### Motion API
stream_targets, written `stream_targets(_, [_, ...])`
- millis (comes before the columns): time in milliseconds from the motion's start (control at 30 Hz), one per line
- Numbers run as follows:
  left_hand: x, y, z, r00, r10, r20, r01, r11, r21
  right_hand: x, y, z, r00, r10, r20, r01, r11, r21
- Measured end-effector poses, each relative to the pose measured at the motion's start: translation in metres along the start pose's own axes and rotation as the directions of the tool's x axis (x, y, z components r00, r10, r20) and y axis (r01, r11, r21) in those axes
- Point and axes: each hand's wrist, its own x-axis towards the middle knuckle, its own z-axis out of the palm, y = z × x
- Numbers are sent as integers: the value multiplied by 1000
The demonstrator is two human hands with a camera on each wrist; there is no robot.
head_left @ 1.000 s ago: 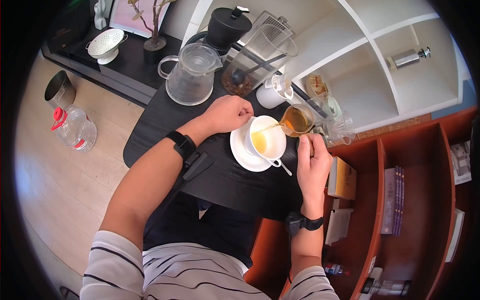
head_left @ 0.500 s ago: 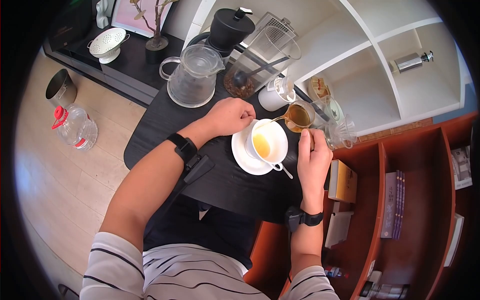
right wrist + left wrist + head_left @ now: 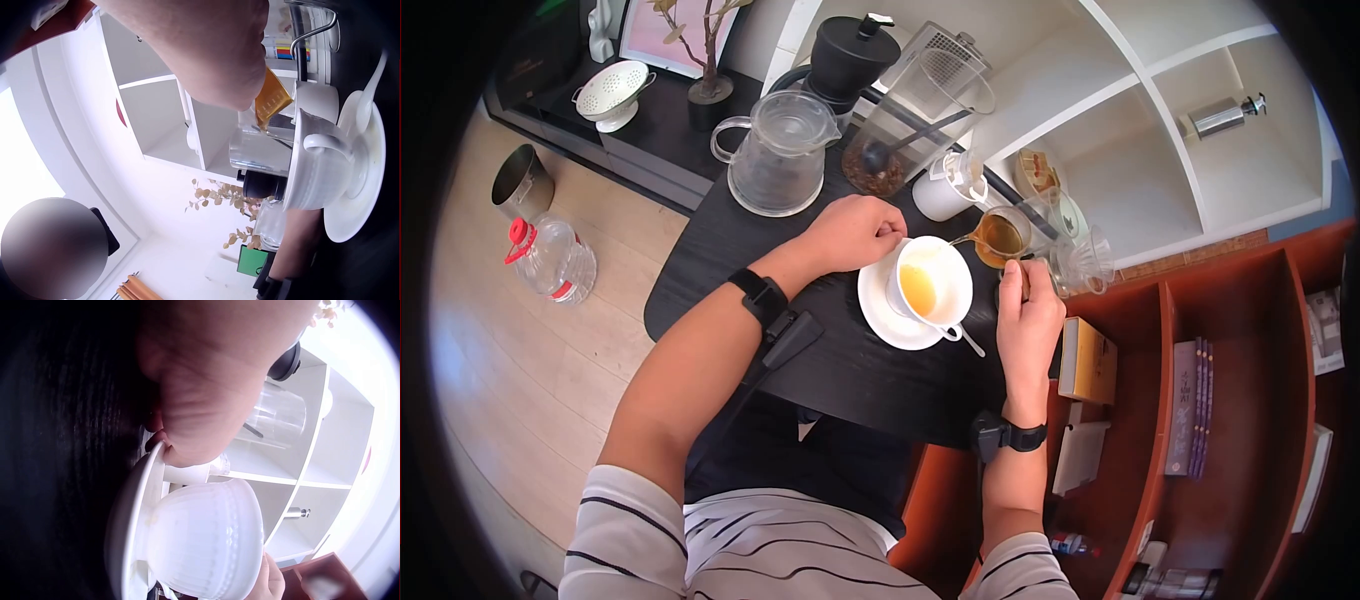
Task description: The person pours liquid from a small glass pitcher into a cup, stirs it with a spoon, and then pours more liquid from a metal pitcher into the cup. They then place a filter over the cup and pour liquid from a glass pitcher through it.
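Note:
My right hand [image 3: 1030, 305] grips the handle of a small glass pitcher [image 3: 1000, 236] of amber liquid. The pitcher is tilted, with its spout at the far right rim of a white cup [image 3: 945, 275]. Yellowish liquid lies in the cup, which stands on a white saucer [image 3: 882, 310]. A white spoon [image 3: 375, 87] rests on that saucer beside the cup's handle. To the left of the cup, my left hand [image 3: 855, 235] is curled at the saucer's edge. The left wrist view has its fingertips [image 3: 156, 439] pinching the saucer's rim.
Behind the hands stand a glass server [image 3: 780, 160], a black grinder [image 3: 852, 60], a clear container of beans [image 3: 875, 170] with a black scoop, and a white mug [image 3: 948, 188]. A glass dripper [image 3: 1085, 262] is beyond the pitcher. A red-brown shelf [image 3: 1140, 500] borders the black table's right side.
The pitcher has tipped a little further and shifted slightly, and the visible stream has shortened. More of the yellowish liquid shows in the cup. The left hand stays by the saucer.

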Motion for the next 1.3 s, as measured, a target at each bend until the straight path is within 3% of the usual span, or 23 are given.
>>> stream_targets(367, [0,3,-1,1000,4,3,-4,1000,-16,-16,12,-20,1000,9,-13,-9,999,-46])
stream_targets(433, [0,6,-3,998,-46,33,47,999,-13,-21,13,-24,1000,7,-13,-8,998,-56])
stream_targets(933, [0,7,-3,999,-42,32,42,999,-9,-55,8,-44,997,24,67,-20,998,-55])
stream_targets(1300, [-1,4,-1,1000,-9,9,9,1000,-21,-57,-11,-34,995,-80,59,80,997,0])
